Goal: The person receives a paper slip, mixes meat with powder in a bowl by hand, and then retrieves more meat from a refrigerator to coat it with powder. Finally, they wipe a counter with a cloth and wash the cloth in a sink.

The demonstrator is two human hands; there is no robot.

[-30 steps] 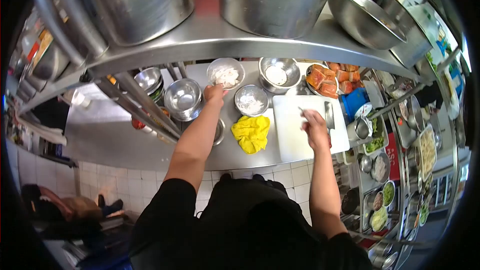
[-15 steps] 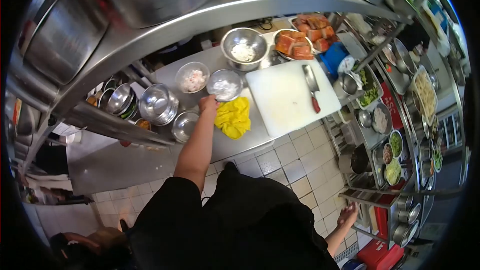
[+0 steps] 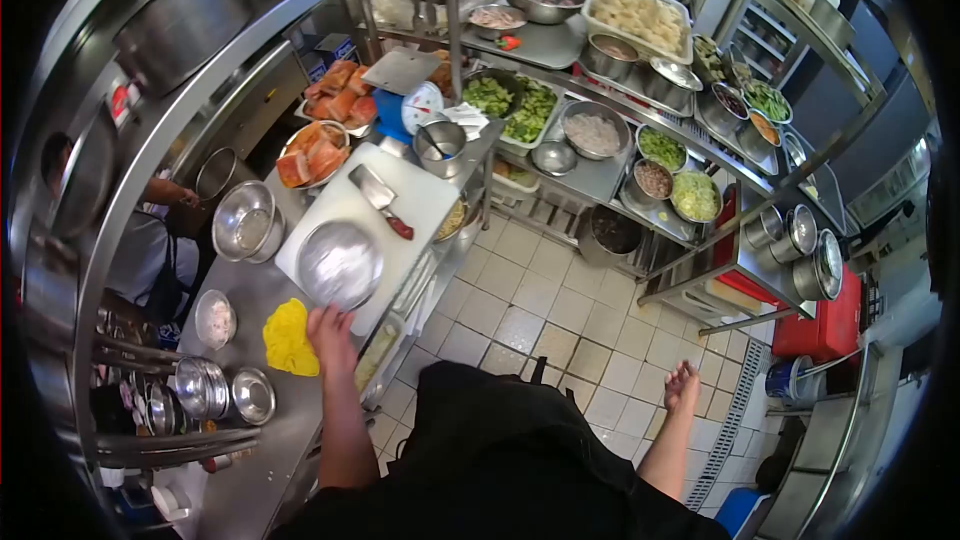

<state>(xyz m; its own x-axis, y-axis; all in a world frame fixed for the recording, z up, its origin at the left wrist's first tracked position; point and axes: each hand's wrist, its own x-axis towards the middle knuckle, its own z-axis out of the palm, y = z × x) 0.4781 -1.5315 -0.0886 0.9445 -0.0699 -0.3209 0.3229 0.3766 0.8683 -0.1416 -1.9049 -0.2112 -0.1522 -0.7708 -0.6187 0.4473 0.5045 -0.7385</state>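
Note:
My left hand (image 3: 330, 332) grips the near rim of a round metal bowl (image 3: 340, 262), which overlaps the white cutting board (image 3: 427, 182). Its whitish contents are blurred. Beside that hand lies a crumpled yellow cloth (image 3: 290, 338) on the steel counter. A cleaver (image 3: 374, 190) with a red handle rests on the board beyond the bowl. Out to the right, over the tiled floor, my right hand (image 3: 682, 387) hangs with loosely curled fingers and nothing in it.
A deep steel bowl (image 3: 247, 222) and a small bowl of pale food (image 3: 215, 319) stand left of the board. Orange fish pieces (image 3: 313, 153) lie behind it. Shelving with broccoli (image 3: 530, 112) stands ahead. Another person's arm (image 3: 170, 191) shows behind the counter.
My left hand has taken the metal bowl from beside the yellow cloth over to the cutting board. The view has turned right. My right hand remains away from the counter.

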